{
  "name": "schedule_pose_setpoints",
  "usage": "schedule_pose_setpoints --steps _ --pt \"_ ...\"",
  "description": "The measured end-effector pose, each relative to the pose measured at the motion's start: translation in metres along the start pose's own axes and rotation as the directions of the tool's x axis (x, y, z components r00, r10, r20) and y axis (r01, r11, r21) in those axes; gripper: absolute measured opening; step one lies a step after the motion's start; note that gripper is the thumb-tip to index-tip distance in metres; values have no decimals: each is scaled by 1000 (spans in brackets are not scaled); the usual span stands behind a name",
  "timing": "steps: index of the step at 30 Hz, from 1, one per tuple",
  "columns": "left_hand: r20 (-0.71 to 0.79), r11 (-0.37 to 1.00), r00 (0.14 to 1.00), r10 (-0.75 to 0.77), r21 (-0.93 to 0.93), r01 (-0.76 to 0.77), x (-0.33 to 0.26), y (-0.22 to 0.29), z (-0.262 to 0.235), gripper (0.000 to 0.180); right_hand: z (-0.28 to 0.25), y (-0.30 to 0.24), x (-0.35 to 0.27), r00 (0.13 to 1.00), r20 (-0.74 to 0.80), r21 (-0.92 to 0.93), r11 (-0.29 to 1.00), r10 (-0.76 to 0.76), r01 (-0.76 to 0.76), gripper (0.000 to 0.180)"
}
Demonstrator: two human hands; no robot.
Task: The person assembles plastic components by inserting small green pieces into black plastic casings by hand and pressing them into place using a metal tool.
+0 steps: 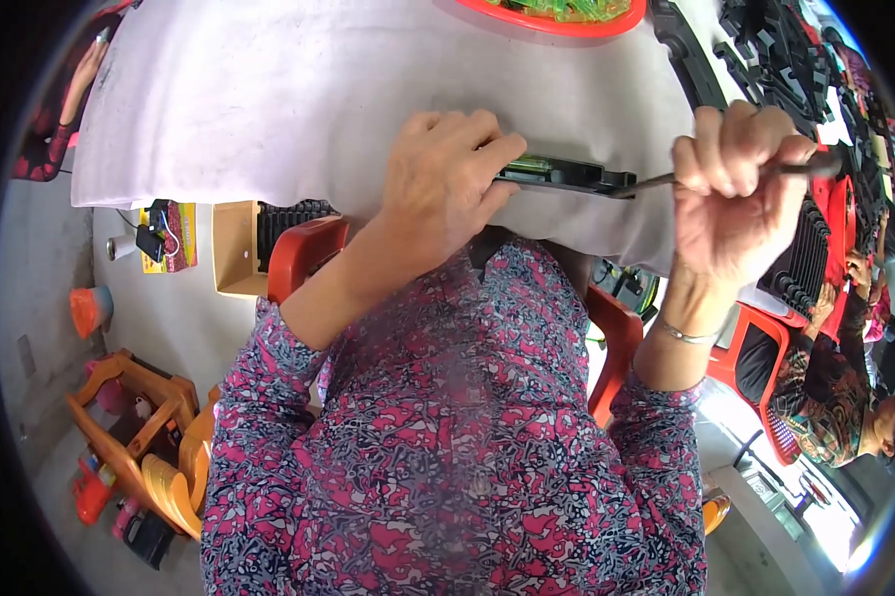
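My left hand [447, 174] is closed around one end of a narrow black plastic housing [576, 177] at the table's near edge. A green insert [535, 164] shows inside the housing beside my fingers. In my closed right hand [735, 179] is a thin dark tool [654, 185], shaped like a screwdriver. Its shaft slants down to the left, and its tip meets the housing's right end; whether it presses inside cannot be made out. The tool's dark end sticks out blurred beyond my right fingers.
A red bowl [621, 24] of yellow-green plastic pieces stands at the table's far side. Black plastic parts [765, 60] are heaped at the far right, with a long black housing [688, 55] beside them. Other people [829, 407] sit at right; another person's hand [88, 70] shows far left.
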State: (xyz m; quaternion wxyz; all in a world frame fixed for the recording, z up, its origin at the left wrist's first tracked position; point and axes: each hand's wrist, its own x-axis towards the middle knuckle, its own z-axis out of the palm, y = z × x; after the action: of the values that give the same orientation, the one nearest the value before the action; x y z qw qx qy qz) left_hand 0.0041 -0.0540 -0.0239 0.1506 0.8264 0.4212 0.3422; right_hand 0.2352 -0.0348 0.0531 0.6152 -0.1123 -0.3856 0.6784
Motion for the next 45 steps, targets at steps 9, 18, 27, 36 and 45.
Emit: schedule_pose_setpoints --steps 9,18,27,36,45 --pt "18 1000 1000 12 4 -12 3 -2 1 39 8 48 13 985 -133 89 991 107 -96 61" --pt "35 999 999 14 47 -16 2 1 1 40 8 52 10 993 -77 -129 987 87 -96 61" --pt "-4 997 999 52 60 -52 3 -3 5 42 -6 44 15 979 32 -46 979 199 -198 58" --pt "-22 996 998 51 71 -49 -1 -4 6 41 -5 50 5 992 -5 183 975 127 -124 54" --pt "-35 996 998 59 69 -56 -2 -5 7 41 -5 60 14 987 23 36 986 159 -160 55"
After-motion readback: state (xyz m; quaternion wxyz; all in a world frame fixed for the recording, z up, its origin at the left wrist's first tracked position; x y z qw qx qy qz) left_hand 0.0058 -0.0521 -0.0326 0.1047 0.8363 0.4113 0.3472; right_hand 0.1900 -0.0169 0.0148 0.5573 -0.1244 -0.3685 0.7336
